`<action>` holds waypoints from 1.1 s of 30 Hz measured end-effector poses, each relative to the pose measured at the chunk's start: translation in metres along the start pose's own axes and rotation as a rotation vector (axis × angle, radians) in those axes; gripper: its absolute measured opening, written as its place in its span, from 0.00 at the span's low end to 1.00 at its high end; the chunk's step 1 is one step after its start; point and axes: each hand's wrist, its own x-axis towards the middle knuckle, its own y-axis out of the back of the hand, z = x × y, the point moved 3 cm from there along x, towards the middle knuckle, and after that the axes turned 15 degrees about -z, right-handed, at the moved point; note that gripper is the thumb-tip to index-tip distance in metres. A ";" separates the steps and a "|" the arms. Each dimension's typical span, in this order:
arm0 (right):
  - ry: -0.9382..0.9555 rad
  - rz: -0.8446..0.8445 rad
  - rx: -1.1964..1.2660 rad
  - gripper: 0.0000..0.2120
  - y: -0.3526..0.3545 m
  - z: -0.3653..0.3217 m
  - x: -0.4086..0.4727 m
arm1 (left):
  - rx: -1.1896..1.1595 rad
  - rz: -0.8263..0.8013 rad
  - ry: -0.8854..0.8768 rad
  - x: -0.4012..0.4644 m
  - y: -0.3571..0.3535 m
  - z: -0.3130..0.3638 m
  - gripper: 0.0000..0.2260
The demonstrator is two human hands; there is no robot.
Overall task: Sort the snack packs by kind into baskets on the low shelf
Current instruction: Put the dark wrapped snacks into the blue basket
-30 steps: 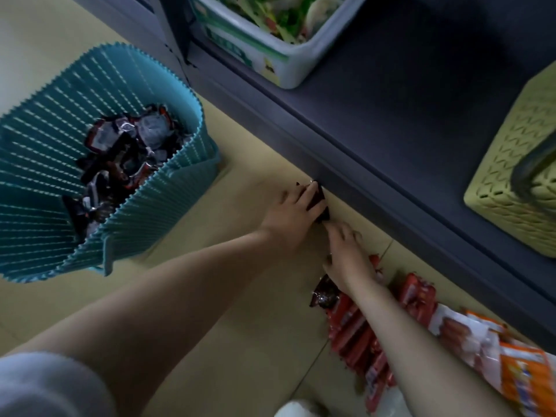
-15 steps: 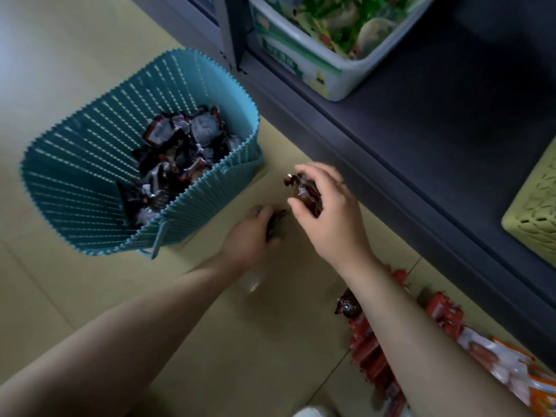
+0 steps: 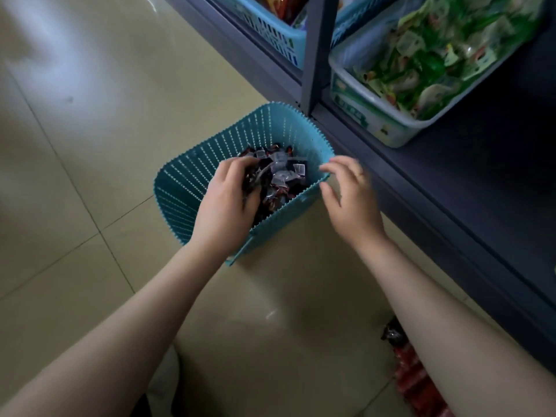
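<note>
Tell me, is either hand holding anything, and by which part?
The left hand grips dark snack packs in the teal basket; which part is hidden. The right hand holds nothing.

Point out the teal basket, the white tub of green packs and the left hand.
teal basket [image 3: 192, 179]: head view, inner left wall.
white tub [image 3: 358, 106]: head view, front wall.
left hand [image 3: 224, 203]: head view, back of hand.

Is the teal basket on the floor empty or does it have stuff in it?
Not empty. The teal basket holds a pile of dark snack packs, filling only its lower part. The left hand reaches in among them.
</note>
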 end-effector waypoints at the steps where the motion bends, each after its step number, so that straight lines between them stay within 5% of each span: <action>1: -0.044 0.060 -0.008 0.12 0.002 0.011 -0.018 | 0.042 -0.081 0.038 0.006 -0.009 -0.002 0.19; 3: -0.173 0.008 -0.009 0.11 0.003 0.040 -0.054 | 0.137 -0.190 0.033 0.011 -0.023 0.006 0.19; 8: -0.525 -0.586 -0.092 0.20 -0.003 0.107 -0.140 | 0.064 -0.151 -0.434 -0.016 -0.056 0.070 0.15; 11: -0.556 -0.851 -0.246 0.34 -0.005 0.123 -0.181 | 0.040 -0.384 -0.395 -0.031 -0.100 0.082 0.18; 14: -0.505 -0.986 -0.367 0.35 -0.017 0.129 -0.202 | -0.006 -0.540 -0.288 -0.040 -0.136 0.076 0.14; 18: -0.496 -0.860 -0.402 0.22 -0.035 0.132 -0.198 | -0.076 -0.680 -0.062 -0.045 -0.158 0.065 0.11; 22: -0.636 -0.397 0.103 0.23 -0.024 0.116 -0.179 | -0.181 -0.750 0.063 -0.042 -0.160 0.064 0.15; 25: -0.477 -0.134 0.306 0.21 0.005 0.080 -0.149 | -0.411 -0.771 0.119 -0.034 -0.146 0.078 0.18; 31: -0.206 -0.159 0.595 0.39 0.038 0.005 -0.089 | -0.641 -0.575 0.062 -0.006 -0.066 0.093 0.06; 33: -0.198 -0.132 0.713 0.36 0.040 -0.012 -0.074 | -0.637 -0.464 0.091 0.004 -0.032 0.079 0.03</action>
